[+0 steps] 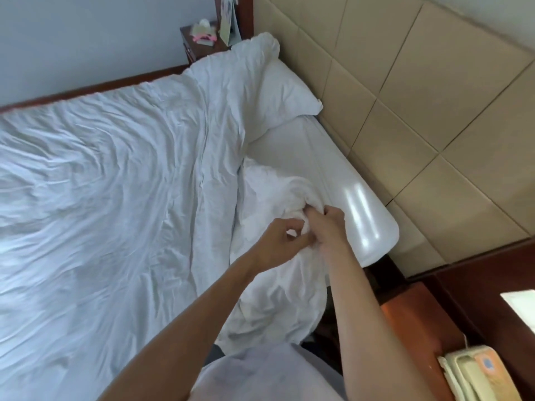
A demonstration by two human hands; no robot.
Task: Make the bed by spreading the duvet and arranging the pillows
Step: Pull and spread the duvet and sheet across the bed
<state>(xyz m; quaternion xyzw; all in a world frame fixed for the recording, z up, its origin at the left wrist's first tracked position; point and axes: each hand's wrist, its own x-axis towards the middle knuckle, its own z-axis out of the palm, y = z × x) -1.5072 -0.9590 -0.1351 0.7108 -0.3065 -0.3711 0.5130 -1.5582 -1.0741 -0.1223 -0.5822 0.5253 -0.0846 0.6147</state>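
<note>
— Duvet [110, 169] first: it's spread over most of the bed, rumpled, from the left edge across to a line short of the headboard [405, 82]. Is the spreading done?

— Not by my reckoning. The near top corner is bunched in a heap by the bedside, so the step in hand looks like sorting out that corner.

— And the hands?

— The left hand [278, 244] has its fingers curled, thumb and forefinger closing on a small fold of the duvet. Just beside it, touching, the right hand [327, 227] has its fingers dug into the same bunch, gripping cloth.

— Where's the pillow [278, 94]?

— One lies at the far end against the headboard, its inner edge under the duvet. Nearer, bare sheet [333, 175] shows up to the bed's corner. A second pillow I cannot see.

— So what does the next move call for?

— I'd say finding the true corner inside that bunch, then pulling it up and out toward the headboard so the cloth lies flat. Pillows would come after.

— Anything further right?

— A phone [469, 374] on a wooden stand.
</note>
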